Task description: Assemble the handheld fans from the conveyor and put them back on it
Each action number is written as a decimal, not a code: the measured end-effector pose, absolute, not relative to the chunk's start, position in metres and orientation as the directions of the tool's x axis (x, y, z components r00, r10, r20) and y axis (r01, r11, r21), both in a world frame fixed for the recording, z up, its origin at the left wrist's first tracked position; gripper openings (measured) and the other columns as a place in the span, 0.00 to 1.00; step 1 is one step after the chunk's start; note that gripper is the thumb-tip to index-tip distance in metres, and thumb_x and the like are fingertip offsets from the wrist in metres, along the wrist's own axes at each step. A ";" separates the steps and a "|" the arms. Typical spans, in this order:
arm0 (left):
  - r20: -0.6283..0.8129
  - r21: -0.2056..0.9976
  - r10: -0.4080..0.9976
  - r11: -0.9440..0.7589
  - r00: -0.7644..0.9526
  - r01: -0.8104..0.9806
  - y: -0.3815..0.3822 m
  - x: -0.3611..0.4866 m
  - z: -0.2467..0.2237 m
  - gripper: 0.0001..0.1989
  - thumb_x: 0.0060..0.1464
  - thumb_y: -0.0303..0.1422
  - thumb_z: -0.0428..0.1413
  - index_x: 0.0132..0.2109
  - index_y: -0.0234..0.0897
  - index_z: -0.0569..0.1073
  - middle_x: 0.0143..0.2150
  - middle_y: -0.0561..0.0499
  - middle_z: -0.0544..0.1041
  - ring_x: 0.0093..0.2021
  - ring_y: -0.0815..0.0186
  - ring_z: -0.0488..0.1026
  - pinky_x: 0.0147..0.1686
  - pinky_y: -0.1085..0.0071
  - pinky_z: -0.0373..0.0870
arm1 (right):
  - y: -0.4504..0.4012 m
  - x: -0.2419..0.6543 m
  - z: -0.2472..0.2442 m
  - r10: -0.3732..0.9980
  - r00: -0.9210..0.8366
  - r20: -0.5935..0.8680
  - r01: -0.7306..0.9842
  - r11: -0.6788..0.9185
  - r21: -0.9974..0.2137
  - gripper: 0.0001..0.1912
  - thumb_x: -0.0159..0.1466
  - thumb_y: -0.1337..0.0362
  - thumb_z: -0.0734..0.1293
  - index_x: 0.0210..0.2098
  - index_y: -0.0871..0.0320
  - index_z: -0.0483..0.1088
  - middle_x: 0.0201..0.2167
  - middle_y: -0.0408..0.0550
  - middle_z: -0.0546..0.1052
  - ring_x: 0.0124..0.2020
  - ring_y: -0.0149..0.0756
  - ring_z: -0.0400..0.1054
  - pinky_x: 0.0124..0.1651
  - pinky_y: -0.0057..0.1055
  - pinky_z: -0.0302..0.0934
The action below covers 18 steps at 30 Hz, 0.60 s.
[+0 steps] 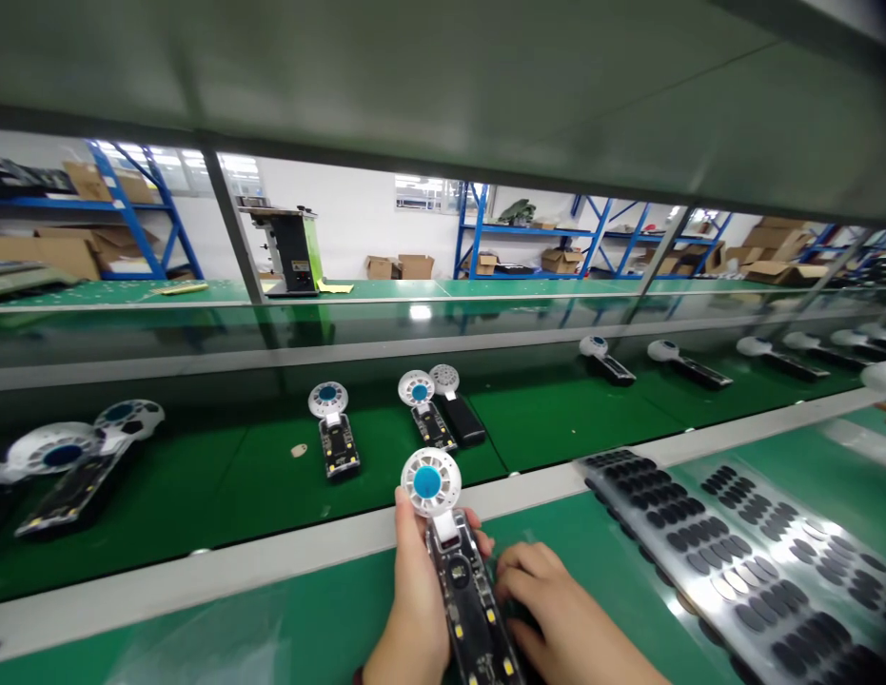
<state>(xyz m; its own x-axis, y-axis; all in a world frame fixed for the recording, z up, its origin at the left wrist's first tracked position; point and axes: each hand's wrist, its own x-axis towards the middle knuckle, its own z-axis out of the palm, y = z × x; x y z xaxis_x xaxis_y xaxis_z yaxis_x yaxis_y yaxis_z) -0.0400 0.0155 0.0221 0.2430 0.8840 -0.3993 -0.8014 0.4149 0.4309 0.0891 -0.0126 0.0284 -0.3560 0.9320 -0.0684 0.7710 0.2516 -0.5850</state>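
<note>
My left hand (418, 609) is wrapped around a handheld fan (465, 595), its thumb along the left side and fingertips showing behind the right. The fan has a round white slotted head with a blue centre, and a clear-cased dark body with small yellowish lights. Curled against the right edge of that body is my right hand (549, 604); its fingertips are partly hidden. To the right lie clear sheets of black oval stickers (706, 542).
Beyond a pale rail (343, 533), a green conveyor belt (257, 495) carries similar fans (335, 442), spaced left and right. One has a plain black body (462, 419). A shelf (443, 86) hangs overhead. Behind stand a black-and-green machine (296, 252) and blue racks (528, 228) with cartons.
</note>
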 end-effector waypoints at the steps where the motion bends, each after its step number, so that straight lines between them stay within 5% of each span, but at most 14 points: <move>1: -0.399 0.443 0.881 0.427 0.254 -0.788 0.015 -0.039 0.023 0.33 0.46 0.57 0.40 0.22 0.30 0.71 0.14 0.44 0.71 0.16 0.64 0.67 0.15 0.72 0.59 | -0.012 0.088 0.027 0.938 -0.338 -0.073 0.762 0.228 -0.605 0.14 0.46 0.79 0.59 0.27 0.58 0.69 0.35 0.47 0.71 0.40 0.37 0.61 0.44 0.30 0.57; 12: -0.388 0.566 0.902 0.395 0.189 -0.723 0.015 -0.033 0.017 0.32 0.45 0.57 0.42 0.22 0.29 0.71 0.14 0.47 0.70 0.16 0.68 0.66 0.19 0.73 0.58 | -0.009 0.104 0.041 0.948 -0.299 -0.110 0.565 0.082 -0.821 0.08 0.54 0.72 0.59 0.21 0.55 0.59 0.29 0.42 0.68 0.36 0.34 0.64 0.41 0.28 0.58; 15: -0.417 0.566 0.890 0.414 0.186 -0.712 0.014 -0.032 0.015 0.33 0.44 0.58 0.43 0.26 0.29 0.72 0.16 0.47 0.71 0.19 0.65 0.68 0.19 0.73 0.58 | -0.007 0.096 0.057 0.952 -0.292 -0.087 0.490 0.070 -0.869 0.07 0.56 0.69 0.58 0.22 0.54 0.59 0.38 0.42 0.68 0.40 0.33 0.64 0.44 0.28 0.57; 18: -0.421 0.556 0.902 0.340 0.096 -0.758 0.014 -0.031 0.013 0.28 0.46 0.53 0.48 0.34 0.29 0.73 0.25 0.48 0.76 0.28 0.63 0.72 0.31 0.70 0.63 | -0.005 0.082 0.064 0.947 -0.313 -0.069 0.518 0.109 -0.848 0.07 0.55 0.72 0.59 0.23 0.54 0.61 0.48 0.42 0.64 0.51 0.36 0.58 0.52 0.32 0.52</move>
<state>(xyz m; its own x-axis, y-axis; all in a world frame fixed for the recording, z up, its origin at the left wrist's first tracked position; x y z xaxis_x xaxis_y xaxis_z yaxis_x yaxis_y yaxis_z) -0.0312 0.0140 0.0130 0.0959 0.9022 -0.4206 -0.7581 0.3400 0.5564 0.0816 -0.0050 0.0636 -0.3128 0.9473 -0.0690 0.5182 0.1093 -0.8482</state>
